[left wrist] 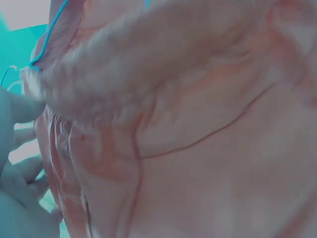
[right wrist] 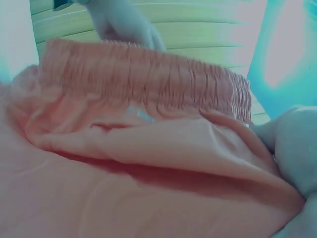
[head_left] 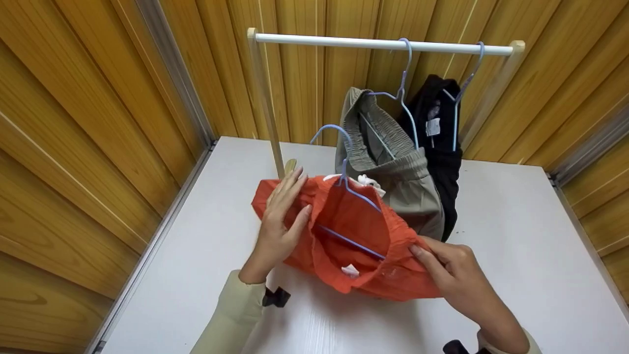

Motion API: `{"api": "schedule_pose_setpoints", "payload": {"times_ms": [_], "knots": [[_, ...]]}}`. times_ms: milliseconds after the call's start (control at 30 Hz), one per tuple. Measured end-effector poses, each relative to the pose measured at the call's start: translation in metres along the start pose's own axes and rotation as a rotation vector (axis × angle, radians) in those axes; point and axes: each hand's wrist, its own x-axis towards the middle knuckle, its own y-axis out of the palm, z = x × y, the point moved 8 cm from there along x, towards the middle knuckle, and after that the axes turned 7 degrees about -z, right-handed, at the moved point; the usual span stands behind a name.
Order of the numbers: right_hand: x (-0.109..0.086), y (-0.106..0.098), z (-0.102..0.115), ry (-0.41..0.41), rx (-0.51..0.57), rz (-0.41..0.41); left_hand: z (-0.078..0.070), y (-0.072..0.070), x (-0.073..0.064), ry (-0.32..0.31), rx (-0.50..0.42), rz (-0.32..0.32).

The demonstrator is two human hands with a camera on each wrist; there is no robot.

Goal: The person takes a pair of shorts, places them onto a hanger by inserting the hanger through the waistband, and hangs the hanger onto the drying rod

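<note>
Orange-red shorts [head_left: 354, 280] with a gathered elastic waistband and a white drawstring are held above the white table, waist opening upward. A blue-purple wire hanger [head_left: 361, 246] sits inside the waist, its hook rising free of the rail. My left hand [head_left: 280, 228] lies along the left side of the shorts with straight fingers and the thumb spread apart. At the right side my right hand [head_left: 454, 273] pinches the cloth near the waistband [right wrist: 148, 74] between thumb and fingers. In the left wrist view the cloth fills most of the picture.
Behind stands a rack with a white rail [head_left: 339, 42] and wooden posts. Grey-green trousers [head_left: 408, 182] and a black garment [head_left: 444, 177] hang from it on similar hangers. Wood-panelled walls enclose the white table [head_left: 182, 255] at the back and sides.
</note>
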Motion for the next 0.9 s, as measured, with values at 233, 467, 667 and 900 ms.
{"api": "schedule_pose_setpoints", "payload": {"times_ms": [233,467,667,900], "knots": [[0.009,-0.013,0.003,0.084,-0.065,-0.1,-0.001,0.021,-0.002,-0.015,-0.07,0.032],[0.023,-0.017,0.004,0.166,0.003,-0.182,-0.004,0.043,-0.006,-0.042,-0.168,0.114],[0.039,-0.017,0.005,0.208,0.01,-0.259,-0.003,0.048,-0.012,-0.064,-0.219,0.141],[0.066,-0.006,0.01,0.211,-0.001,-0.275,0.001,0.045,-0.017,-0.1,-0.231,0.129]]}}
